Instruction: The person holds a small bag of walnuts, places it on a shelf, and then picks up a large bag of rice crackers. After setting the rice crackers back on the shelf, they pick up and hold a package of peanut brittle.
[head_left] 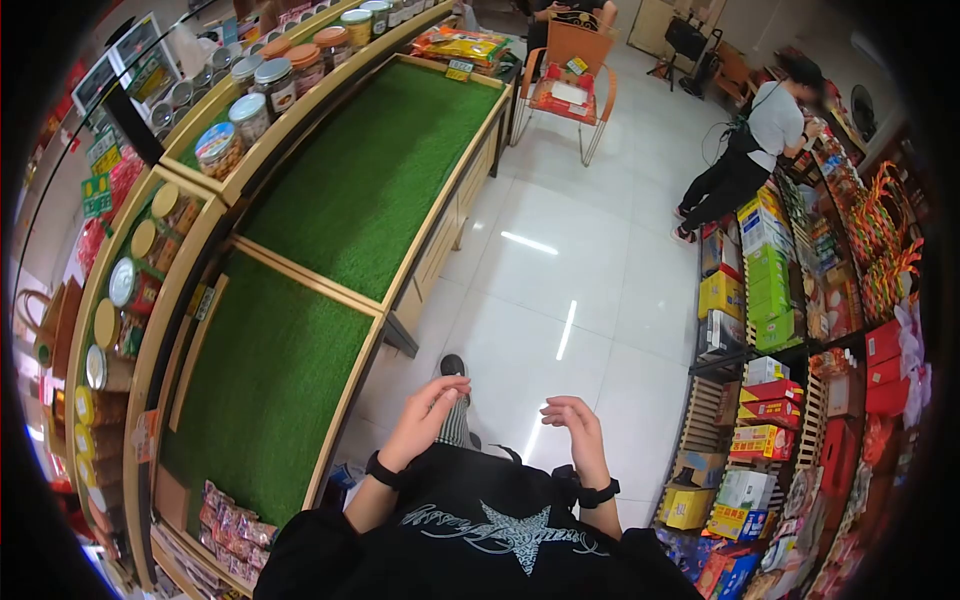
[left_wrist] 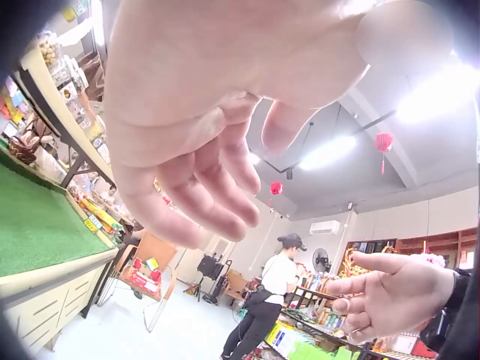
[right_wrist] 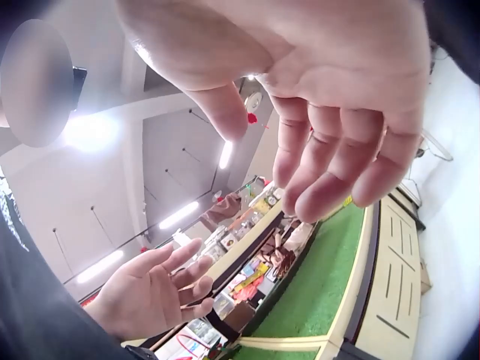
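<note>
In the head view both hands are raised in front of the black shirt, apart from each other. The left hand (head_left: 424, 422) holds nothing, its fingers relaxed and slightly bent, close to the green-lined display counter (head_left: 270, 370). Level with it, the right hand (head_left: 580, 430) is empty too, fingers loosely bent over the tiled floor (head_left: 510, 340). In the left wrist view, the left hand (left_wrist: 217, 97) fills the top with loose fingers. The right wrist view has the right hand (right_wrist: 315, 82) with its fingers hanging relaxed.
Small packets (head_left: 235, 530) lie at the counter's near end. Jars (head_left: 220, 150) line the shelf at left. An orange chair (head_left: 575, 75) stands beyond the counter. Boxed goods (head_left: 765, 410) fill the right shelves, where a person in a white top (head_left: 775, 125) stands further back.
</note>
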